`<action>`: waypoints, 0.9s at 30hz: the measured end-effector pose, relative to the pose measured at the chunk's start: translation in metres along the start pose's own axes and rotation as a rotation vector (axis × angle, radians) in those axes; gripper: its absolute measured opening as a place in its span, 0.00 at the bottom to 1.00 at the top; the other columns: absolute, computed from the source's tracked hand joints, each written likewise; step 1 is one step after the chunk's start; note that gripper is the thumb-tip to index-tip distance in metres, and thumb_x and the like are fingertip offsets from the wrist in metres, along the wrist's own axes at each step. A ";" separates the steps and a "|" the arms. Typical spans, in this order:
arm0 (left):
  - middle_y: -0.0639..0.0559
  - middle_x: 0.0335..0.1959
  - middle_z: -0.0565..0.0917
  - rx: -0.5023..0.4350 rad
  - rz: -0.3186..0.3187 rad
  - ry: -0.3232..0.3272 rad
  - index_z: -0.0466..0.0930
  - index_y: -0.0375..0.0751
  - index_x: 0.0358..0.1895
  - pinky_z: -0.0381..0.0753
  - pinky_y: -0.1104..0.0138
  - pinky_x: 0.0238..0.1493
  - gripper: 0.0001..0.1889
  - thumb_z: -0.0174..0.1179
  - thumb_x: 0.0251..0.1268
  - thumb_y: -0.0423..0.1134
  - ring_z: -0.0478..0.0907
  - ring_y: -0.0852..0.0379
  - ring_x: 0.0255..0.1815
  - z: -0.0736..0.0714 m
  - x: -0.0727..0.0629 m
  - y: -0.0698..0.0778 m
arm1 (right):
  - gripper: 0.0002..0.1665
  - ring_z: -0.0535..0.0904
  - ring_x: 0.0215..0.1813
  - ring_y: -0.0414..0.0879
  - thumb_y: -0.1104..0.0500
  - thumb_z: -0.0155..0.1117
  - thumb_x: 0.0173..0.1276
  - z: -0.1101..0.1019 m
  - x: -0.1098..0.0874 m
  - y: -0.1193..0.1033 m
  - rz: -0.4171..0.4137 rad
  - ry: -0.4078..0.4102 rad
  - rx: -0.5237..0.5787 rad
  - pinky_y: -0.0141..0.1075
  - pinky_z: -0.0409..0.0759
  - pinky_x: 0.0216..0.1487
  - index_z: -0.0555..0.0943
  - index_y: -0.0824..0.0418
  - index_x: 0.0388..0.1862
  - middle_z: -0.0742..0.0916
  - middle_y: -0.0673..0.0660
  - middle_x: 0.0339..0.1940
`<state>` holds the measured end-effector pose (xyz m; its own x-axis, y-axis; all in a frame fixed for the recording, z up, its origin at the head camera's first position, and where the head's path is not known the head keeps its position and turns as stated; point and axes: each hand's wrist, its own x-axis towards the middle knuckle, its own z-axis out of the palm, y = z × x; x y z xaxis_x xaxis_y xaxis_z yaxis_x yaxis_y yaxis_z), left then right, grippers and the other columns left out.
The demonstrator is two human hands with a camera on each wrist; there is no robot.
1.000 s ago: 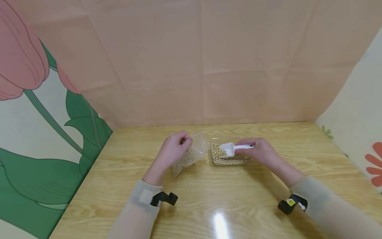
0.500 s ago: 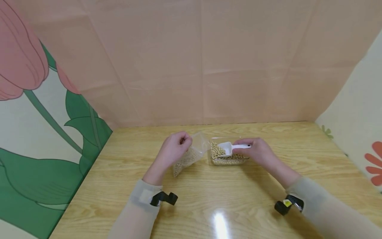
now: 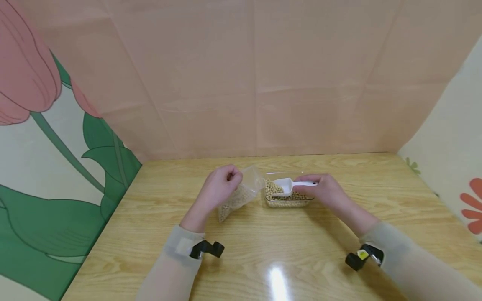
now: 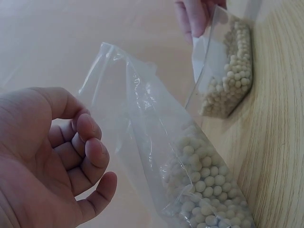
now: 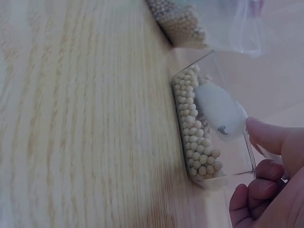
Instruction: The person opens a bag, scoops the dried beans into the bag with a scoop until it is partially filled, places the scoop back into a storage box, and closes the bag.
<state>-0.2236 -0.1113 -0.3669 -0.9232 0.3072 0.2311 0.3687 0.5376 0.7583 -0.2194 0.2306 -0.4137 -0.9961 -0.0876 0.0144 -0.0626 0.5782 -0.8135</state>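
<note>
My left hand (image 3: 220,186) pinches the top edge of a clear plastic bag (image 3: 246,190), its fingers curled. Pale round beans (image 4: 209,183) fill the bag's lower part, which rests on the table. In my right hand (image 3: 325,190) is the handle of a white scoop (image 3: 284,187), gripped between thumb and fingers. The scoop's head lies inside a clear rectangular container (image 3: 288,204), down among more pale beans (image 5: 190,128). From the right wrist view, the scoop's rounded underside shows through the container's clear wall. Bag and container stand side by side, the bag to the left.
A wood-grain table (image 3: 241,251) runs back to a plain pinkish backdrop (image 3: 256,83). Printed tulips cover the left panel (image 3: 56,167), and a pale panel with a red flower (image 3: 472,207) stands at the right. Each forearm carries a small black wrist camera (image 3: 207,249).
My right hand has moved slightly left, pushing the scoop further left into the beans in the container. The left hand and the bag have stayed in place.
</note>
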 end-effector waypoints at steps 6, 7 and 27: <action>0.52 0.25 0.78 0.003 -0.002 0.000 0.84 0.42 0.38 0.72 0.60 0.30 0.13 0.54 0.83 0.40 0.69 0.55 0.22 0.000 0.000 0.000 | 0.33 0.75 0.76 0.59 0.42 0.82 0.70 -0.001 -0.001 0.004 0.084 -0.025 0.143 0.53 0.70 0.71 0.89 0.58 0.67 0.83 0.59 0.76; 0.52 0.25 0.78 0.002 -0.003 -0.001 0.84 0.42 0.38 0.72 0.59 0.30 0.13 0.54 0.83 0.40 0.69 0.55 0.22 0.000 0.000 0.001 | 0.34 0.74 0.77 0.58 0.41 0.82 0.70 -0.002 -0.002 0.005 0.095 -0.026 0.160 0.53 0.70 0.72 0.88 0.58 0.68 0.82 0.59 0.77; 0.52 0.25 0.78 0.006 0.003 -0.002 0.81 0.45 0.35 0.72 0.60 0.30 0.14 0.54 0.85 0.41 0.67 0.55 0.21 0.000 0.000 0.002 | 0.19 0.81 0.51 0.36 0.54 0.78 0.77 -0.012 -0.009 0.034 0.188 -0.021 0.620 0.33 0.84 0.56 0.90 0.50 0.64 0.88 0.39 0.55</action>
<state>-0.2226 -0.1102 -0.3661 -0.9221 0.3099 0.2319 0.3716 0.5413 0.7542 -0.2134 0.2610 -0.4350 -0.9846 -0.0505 -0.1671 0.1669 0.0100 -0.9859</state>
